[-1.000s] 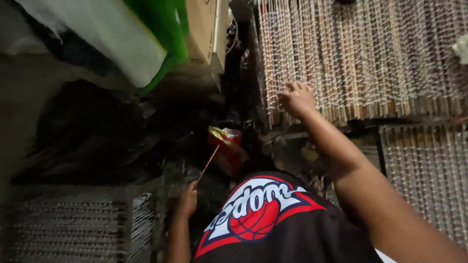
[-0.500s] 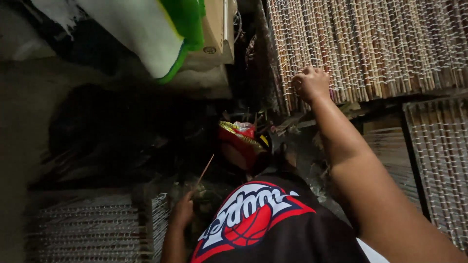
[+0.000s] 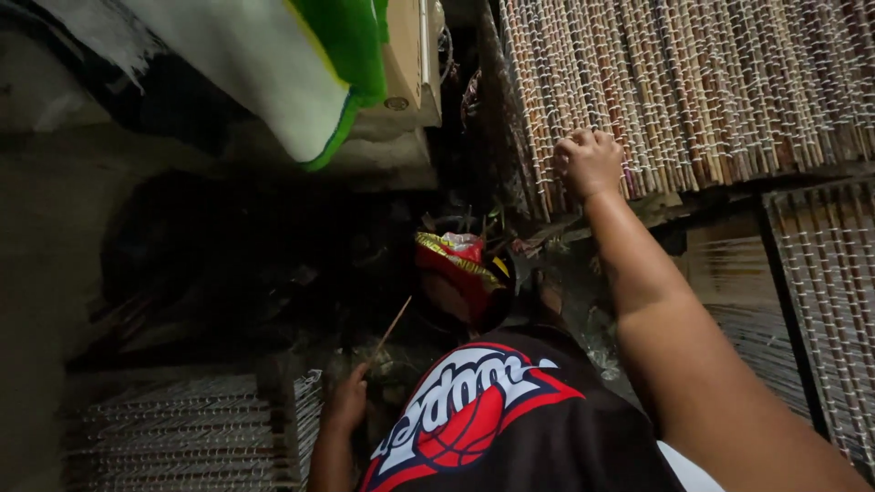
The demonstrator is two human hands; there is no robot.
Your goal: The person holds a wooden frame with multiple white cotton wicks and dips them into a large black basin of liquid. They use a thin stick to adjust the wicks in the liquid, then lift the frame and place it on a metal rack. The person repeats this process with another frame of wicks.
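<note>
My right hand (image 3: 591, 162) is stretched out ahead, its fingers curled onto the lower left part of a large mat of thin bamboo sticks tied with white string (image 3: 693, 87). Low down by my body, my left hand (image 3: 346, 403) pinches one thin bamboo stick (image 3: 390, 330) that points up and to the right. Between my arms sits a red and yellow wrapped bundle (image 3: 460, 269) in a dark bowl. My black shirt with a red and white print fills the bottom of the view.
A second stick mat (image 3: 825, 301) lies at the right. Another mat of bound sticks (image 3: 173, 433) is at the lower left. A white and green sack (image 3: 292, 64) and a cardboard box (image 3: 410, 55) hang at the top. The middle is dark clutter.
My right hand has reached farther onto the big mat and closed its fingers on the sticks. My left hand with the stick stays low, almost unmoved.
</note>
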